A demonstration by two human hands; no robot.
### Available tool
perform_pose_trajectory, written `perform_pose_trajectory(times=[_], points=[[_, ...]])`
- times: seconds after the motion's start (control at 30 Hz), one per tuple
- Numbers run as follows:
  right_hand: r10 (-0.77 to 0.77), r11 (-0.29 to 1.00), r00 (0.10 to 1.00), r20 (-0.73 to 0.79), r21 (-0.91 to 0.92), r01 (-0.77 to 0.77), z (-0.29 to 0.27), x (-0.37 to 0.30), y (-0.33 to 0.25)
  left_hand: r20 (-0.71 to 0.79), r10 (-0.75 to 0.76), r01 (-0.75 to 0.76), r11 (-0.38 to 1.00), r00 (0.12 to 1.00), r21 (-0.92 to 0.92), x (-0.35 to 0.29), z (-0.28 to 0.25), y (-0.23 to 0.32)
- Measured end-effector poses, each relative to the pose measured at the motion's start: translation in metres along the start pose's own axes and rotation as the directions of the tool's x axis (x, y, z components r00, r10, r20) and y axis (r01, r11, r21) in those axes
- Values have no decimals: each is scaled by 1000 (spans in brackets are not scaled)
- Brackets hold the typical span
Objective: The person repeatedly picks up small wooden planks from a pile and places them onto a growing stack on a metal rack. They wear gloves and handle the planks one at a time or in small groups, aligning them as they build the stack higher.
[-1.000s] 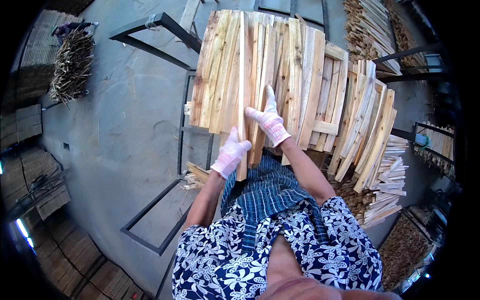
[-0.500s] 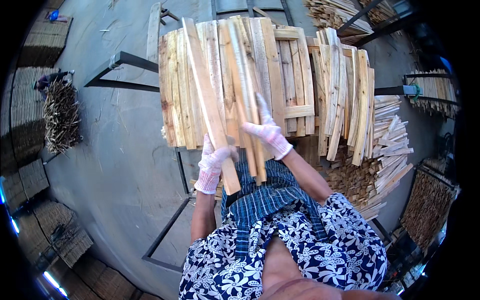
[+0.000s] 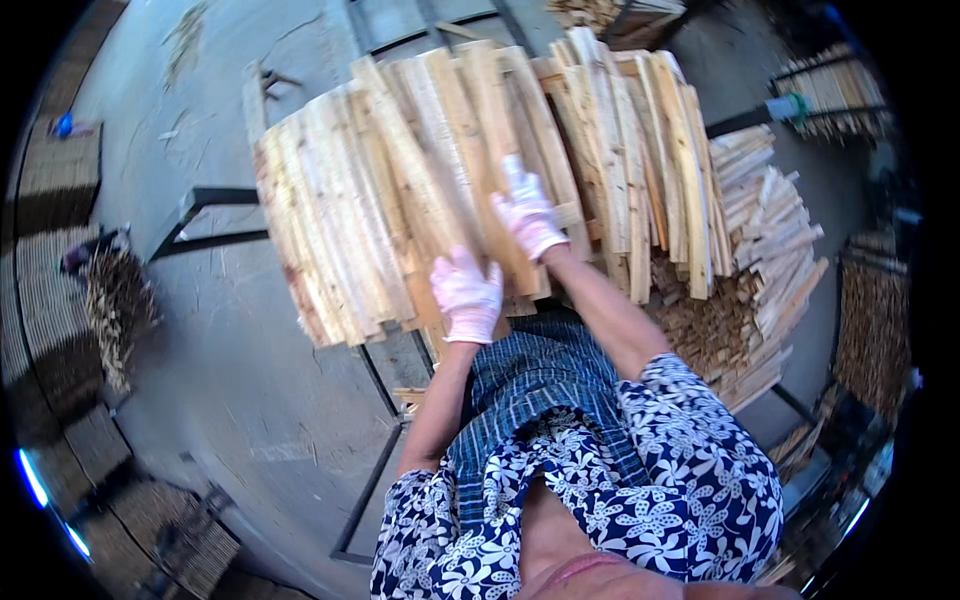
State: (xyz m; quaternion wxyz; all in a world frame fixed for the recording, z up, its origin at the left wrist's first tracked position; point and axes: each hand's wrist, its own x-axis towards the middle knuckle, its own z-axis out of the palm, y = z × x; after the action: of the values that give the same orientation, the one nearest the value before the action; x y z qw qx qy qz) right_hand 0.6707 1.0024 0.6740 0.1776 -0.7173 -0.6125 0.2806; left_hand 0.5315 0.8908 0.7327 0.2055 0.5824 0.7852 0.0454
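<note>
Both my hands wear pale pinkish-white knit gloves and lie on a layer of light wooden slats [image 3: 325, 200] laid side by side in front of me. My left hand [image 3: 467, 293], fingers apart, rests at the near end of a slanting slat [image 3: 410, 150]. Farther up and to the right, my right hand [image 3: 530, 212] lies with fingers stretched along another slat [image 3: 487, 100], its thumb out to the side. Neither hand is wrapped around a slat. Motion blurs the slats between the hands.
A second row of slats [image 3: 610, 150] lies to the right, beside a large stack of cut strips [image 3: 770, 230]. A dark metal frame [image 3: 215, 195] juts out at the left. Far left, a person bends by a bundle of sticks [image 3: 115, 300] near stacked wood.
The slats that I held raised now lie on the layer. My left hand moved right and opened from its slat; my right hand shifted slightly up and left. The whole view has turned.
</note>
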Motion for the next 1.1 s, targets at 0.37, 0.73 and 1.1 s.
perform_pose_trajectory(times=[0.37, 0.73, 1.1], points=[[-35, 995, 990, -137, 90, 48, -88, -39, 44, -136, -17, -24, 956, 991, -293, 91, -13, -10], [160, 608, 965, -207, -750, -261, -75, 33, 97, -288, 96, -156, 968, 953, -195, 95, -27, -72], [61, 995, 991, -116, -75, -70, -47, -10, 30, -260, -102, 101, 995, 960, -19, 127, -40, -68]])
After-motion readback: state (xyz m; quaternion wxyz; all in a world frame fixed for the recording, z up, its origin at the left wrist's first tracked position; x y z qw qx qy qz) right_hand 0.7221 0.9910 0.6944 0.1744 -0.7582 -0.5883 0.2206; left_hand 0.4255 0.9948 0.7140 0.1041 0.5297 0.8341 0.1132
